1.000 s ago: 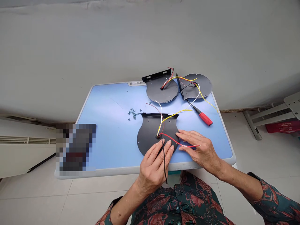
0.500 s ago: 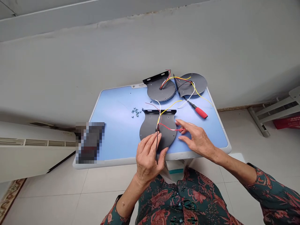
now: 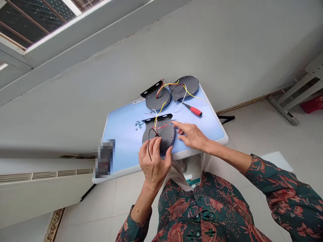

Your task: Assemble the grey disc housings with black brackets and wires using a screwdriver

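Observation:
A dark grey rounded metal plate [image 3: 165, 135] with a black slotted flange lies near the table's front edge. White, yellow, red and black wires [image 3: 156, 121] come out of its middle. My left hand [image 3: 154, 163] is closed on the plate's near edge, fingers on top and thumb at the rim. Beside the plate's right edge is my right hand [image 3: 193, 135], open, its index fingertip at or touching the rim and its thumb apart. Several small screws [image 3: 138, 125] lie loose to the left of the plate.
Behind are two more wired plates, one [image 3: 158, 100] at centre and one [image 3: 190, 86] farther right. A screwdriver with a red handle [image 3: 196, 111] lies beside them. A blurred dark object [image 3: 104, 159] rests on the left of the blue table [image 3: 121, 141]. A wall borders the far side.
The view has tilted and shifted. My right hand has let go of the red wire, which now lies over the plate. The black wire now loops up to the left. My left hand stays on the near edge.

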Demonstrator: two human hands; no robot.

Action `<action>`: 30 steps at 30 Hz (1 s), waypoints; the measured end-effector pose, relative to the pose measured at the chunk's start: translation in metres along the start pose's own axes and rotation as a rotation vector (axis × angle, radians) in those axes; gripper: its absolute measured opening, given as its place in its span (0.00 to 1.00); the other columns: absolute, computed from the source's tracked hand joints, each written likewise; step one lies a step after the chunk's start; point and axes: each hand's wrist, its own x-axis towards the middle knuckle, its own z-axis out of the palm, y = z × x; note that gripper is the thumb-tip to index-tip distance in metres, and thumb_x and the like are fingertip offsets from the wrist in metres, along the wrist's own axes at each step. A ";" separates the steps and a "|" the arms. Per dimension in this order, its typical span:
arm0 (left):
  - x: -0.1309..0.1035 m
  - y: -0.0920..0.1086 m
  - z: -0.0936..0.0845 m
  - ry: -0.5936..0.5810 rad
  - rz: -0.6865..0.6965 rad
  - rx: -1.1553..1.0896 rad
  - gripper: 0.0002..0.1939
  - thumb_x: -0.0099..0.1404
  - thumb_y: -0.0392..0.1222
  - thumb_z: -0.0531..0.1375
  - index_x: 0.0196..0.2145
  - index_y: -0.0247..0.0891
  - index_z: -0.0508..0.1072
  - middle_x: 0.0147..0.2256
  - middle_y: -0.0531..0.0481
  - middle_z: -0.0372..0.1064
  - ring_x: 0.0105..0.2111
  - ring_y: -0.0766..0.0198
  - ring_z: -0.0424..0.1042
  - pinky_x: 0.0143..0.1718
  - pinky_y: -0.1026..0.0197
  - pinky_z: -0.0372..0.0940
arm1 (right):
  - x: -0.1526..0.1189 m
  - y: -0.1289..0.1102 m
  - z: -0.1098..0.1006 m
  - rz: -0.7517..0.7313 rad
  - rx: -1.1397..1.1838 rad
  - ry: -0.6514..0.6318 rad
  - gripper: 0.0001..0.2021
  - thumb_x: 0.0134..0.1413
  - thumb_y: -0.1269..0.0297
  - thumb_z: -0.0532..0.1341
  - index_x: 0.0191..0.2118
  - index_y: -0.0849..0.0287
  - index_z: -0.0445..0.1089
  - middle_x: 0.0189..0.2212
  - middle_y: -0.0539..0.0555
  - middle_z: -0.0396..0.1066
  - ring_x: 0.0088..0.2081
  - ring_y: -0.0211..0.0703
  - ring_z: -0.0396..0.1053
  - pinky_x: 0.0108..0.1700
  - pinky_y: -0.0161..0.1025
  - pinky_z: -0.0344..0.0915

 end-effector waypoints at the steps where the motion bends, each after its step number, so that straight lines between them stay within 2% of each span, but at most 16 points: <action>1: 0.001 0.001 0.000 -0.007 -0.014 0.005 0.22 0.67 0.45 0.65 0.55 0.35 0.71 0.51 0.36 0.74 0.52 0.46 0.70 0.58 0.43 0.64 | 0.000 -0.001 0.000 0.003 -0.004 -0.007 0.32 0.53 0.80 0.64 0.64 0.62 0.65 0.43 0.57 0.76 0.41 0.43 0.74 0.52 0.45 0.71; 8: 0.008 -0.002 -0.003 -0.075 -0.064 0.039 0.21 0.67 0.51 0.64 0.51 0.35 0.73 0.53 0.33 0.71 0.57 0.42 0.66 0.60 0.39 0.61 | 0.002 0.000 0.000 0.001 0.008 -0.011 0.32 0.52 0.81 0.64 0.64 0.59 0.65 0.48 0.58 0.76 0.41 0.41 0.74 0.51 0.42 0.70; 11: 0.009 -0.006 -0.001 -0.069 -0.097 0.004 0.25 0.66 0.55 0.64 0.53 0.34 0.71 0.58 0.29 0.66 0.62 0.40 0.63 0.64 0.36 0.58 | 0.002 0.001 0.001 -0.006 0.000 -0.012 0.32 0.53 0.81 0.64 0.64 0.59 0.65 0.47 0.58 0.77 0.41 0.41 0.73 0.50 0.42 0.69; 15: 0.009 -0.011 0.003 -0.087 -0.148 -0.034 0.34 0.64 0.61 0.65 0.56 0.32 0.68 0.61 0.27 0.62 0.64 0.39 0.62 0.63 0.39 0.62 | 0.003 0.002 0.002 -0.010 -0.004 -0.015 0.32 0.53 0.81 0.64 0.64 0.59 0.65 0.46 0.57 0.77 0.41 0.41 0.73 0.50 0.42 0.69; 23: 0.013 -0.013 0.007 -0.185 -0.223 -0.030 0.37 0.62 0.61 0.64 0.60 0.33 0.64 0.62 0.27 0.63 0.66 0.37 0.61 0.63 0.38 0.61 | 0.003 0.002 0.002 -0.032 -0.021 -0.015 0.31 0.53 0.80 0.64 0.64 0.60 0.65 0.39 0.55 0.76 0.41 0.43 0.73 0.50 0.43 0.68; 30: 0.014 -0.017 0.009 -0.244 -0.256 -0.030 0.39 0.61 0.64 0.64 0.59 0.32 0.64 0.61 0.26 0.63 0.67 0.35 0.59 0.65 0.34 0.58 | 0.003 -0.002 -0.001 -0.004 -0.054 -0.043 0.32 0.54 0.80 0.64 0.65 0.63 0.64 0.40 0.57 0.76 0.43 0.43 0.73 0.51 0.42 0.68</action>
